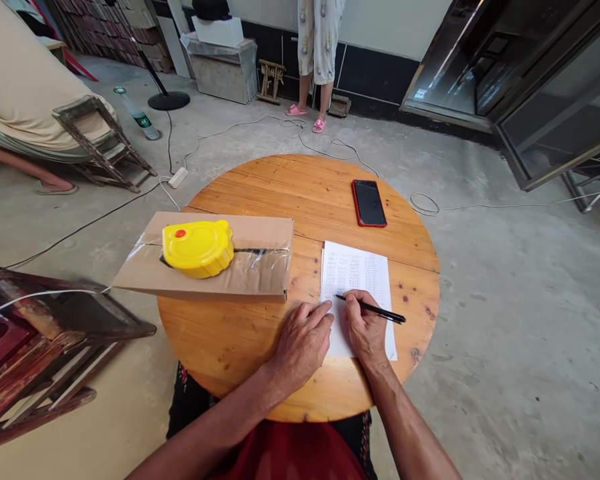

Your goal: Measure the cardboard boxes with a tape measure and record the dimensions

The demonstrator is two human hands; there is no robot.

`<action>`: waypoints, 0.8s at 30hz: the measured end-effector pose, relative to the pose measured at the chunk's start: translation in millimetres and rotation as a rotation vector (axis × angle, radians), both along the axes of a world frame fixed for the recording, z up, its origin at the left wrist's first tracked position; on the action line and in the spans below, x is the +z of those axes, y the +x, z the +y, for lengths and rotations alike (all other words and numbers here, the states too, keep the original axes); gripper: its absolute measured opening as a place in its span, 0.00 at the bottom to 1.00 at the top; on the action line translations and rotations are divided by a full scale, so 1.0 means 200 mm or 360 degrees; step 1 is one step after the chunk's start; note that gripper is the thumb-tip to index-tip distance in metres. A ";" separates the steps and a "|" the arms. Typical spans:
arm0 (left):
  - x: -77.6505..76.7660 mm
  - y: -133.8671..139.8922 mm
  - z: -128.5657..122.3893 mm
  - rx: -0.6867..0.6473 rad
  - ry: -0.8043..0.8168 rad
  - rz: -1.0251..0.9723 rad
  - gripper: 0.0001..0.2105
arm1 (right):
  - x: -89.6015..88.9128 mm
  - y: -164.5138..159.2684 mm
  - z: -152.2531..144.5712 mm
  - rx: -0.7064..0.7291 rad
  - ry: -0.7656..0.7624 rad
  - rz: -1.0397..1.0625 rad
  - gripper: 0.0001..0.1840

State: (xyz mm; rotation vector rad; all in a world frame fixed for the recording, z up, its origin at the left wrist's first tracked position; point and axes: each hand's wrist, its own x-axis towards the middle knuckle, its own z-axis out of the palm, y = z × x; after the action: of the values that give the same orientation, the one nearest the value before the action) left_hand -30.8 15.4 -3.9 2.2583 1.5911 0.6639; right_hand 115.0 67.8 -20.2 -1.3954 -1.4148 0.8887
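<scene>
My right hand (369, 330) is closed around a black pen (387, 314), whose tip meets a white sheet of paper (360, 270). Rows of small handwriting fill the upper part of the sheet; they are too fine to read. My left hand (301, 341) lies flat, palm down, its fingertips at the left edge of the paper and the rest on the round wooden table (230, 343). More than one sheet seems to be stacked there.
Left on the table, a cardboard box (265, 277) carries a yellow plastic case with a red button (199, 248), shaped like a tape measure. A phone (369, 203) lies beyond the paper. Cables cross the floor. A person's legs (320, 47) stand near the wall.
</scene>
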 end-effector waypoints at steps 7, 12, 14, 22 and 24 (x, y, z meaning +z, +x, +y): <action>0.01 0.00 0.00 0.0010 0.0012 -0.0004 0.12 | 0.00 0.00 0.00 0.0055 0.0022 -0.0075 0.12; 0.01 0.01 -0.01 0.0019 0.0019 -0.0010 0.12 | 0.01 -0.01 0.00 0.0068 0.0074 -0.0124 0.11; 0.00 0.01 -0.01 0.0023 0.0025 -0.0015 0.12 | 0.01 -0.01 0.00 0.0078 0.0078 -0.0145 0.11; 0.00 0.00 0.00 0.0025 0.0055 -0.0048 0.12 | 0.02 -0.02 0.00 0.0088 0.0068 -0.0189 0.11; 0.00 0.00 0.00 0.0025 0.0053 -0.0052 0.12 | 0.02 -0.02 0.00 0.0089 0.0076 -0.0198 0.11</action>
State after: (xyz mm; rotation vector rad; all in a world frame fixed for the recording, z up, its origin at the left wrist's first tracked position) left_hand -30.3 14.5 -4.0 2.2489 1.5957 0.7330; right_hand 111.6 68.2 -15.8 -1.4013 -1.5653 0.8100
